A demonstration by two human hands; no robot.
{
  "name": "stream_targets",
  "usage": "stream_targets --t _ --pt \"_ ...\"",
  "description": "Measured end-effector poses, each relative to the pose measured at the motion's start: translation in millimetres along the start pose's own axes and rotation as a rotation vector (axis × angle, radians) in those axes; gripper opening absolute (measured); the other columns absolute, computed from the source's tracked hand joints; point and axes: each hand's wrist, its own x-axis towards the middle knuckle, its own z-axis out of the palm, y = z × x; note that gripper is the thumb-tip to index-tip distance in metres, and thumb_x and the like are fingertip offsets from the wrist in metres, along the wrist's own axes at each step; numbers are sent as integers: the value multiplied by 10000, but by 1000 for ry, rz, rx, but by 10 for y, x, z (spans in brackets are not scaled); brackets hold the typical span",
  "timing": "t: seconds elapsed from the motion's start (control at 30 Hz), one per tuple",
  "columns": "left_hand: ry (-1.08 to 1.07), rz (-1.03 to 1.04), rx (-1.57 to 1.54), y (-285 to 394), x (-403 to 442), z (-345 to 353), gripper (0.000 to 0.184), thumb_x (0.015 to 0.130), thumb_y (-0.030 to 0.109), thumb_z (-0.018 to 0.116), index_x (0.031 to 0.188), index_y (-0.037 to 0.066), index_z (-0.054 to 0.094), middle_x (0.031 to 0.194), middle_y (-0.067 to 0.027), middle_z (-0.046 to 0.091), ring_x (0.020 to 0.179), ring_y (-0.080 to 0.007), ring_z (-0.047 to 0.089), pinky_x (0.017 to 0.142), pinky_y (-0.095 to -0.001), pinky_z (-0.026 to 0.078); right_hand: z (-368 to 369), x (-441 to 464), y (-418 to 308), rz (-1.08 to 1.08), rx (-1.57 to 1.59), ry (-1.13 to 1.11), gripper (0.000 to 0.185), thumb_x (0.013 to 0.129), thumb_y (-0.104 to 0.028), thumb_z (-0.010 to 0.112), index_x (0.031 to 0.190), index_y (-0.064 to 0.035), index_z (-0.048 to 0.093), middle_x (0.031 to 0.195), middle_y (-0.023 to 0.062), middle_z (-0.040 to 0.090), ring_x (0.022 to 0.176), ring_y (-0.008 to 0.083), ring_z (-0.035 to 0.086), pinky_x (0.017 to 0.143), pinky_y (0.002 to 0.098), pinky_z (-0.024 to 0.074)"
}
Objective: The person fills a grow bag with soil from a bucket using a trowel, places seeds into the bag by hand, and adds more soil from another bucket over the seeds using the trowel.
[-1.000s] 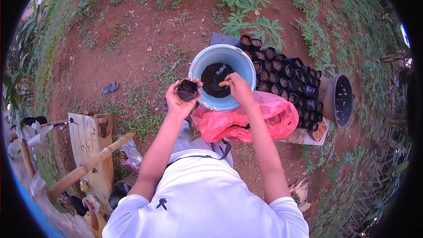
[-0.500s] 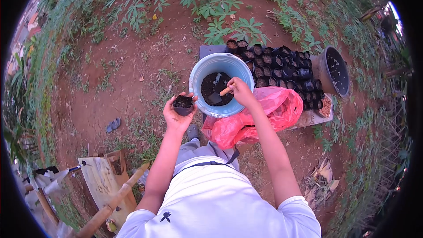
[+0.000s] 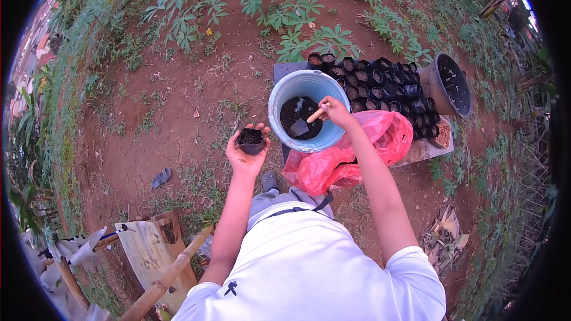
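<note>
My left hand (image 3: 245, 161) cups a small black plastic planting bag (image 3: 250, 148) filled with dark soil (image 3: 250, 137), just left of a light-blue bucket (image 3: 275, 102). The fingers of my right hand (image 3: 338, 112) are closed round the wooden handle of a small trowel (image 3: 300, 126). Its flat grey blade points down inside the bucket, over dark soil (image 3: 291, 110) at the bottom. From this angle I cannot tell whether the blade touches that soil.
Rows of filled black planting bags (image 3: 361, 76) stand right of the bucket. Beyond them a dark tub (image 3: 455, 86) leans on its side. A pink plastic bag (image 3: 324, 169) lies against the bucket's near side. A bamboo pole (image 3: 160, 285) and a sandal (image 3: 161, 178) are at left.
The trowel's blade shows more clearly inside the bucket, and its handle is tilted up more. Soil in the planting bag looks higher. The whole view has shifted slightly.
</note>
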Motion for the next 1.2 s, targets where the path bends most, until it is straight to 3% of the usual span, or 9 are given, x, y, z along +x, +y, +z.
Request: stream_targets --t 0.4,0.8,1.2 --pt "-13 31 -11 -14 85 -22 441 938 350 473 1172 -5 588 1231 -201 609 1166 -371 572 883 -466 516 -51 -41 -294 31 152 -6 145 1046 -188 483 1078 -60 543 956 90 650 818 181 693 730 327 592" --pt "-53 -7 22 -111 227 1 444 937 350 468 1177 -5 580 1232 -197 607 1174 -368 565 886 -460 518 -376 -228 -781 -104 357 -5 173 1046 -235 500 1059 -66 534 926 89 647 790 183 679 742 331 584" --pt "-7 -98 82 -325 372 206 410 925 327 503 1149 -5 592 1190 -201 625 1161 -392 586 860 -479 529 -496 -585 -1421 -251 364 14 170 1045 -236 509 1060 -68 533 950 76 647 807 167 678 753 305 574"
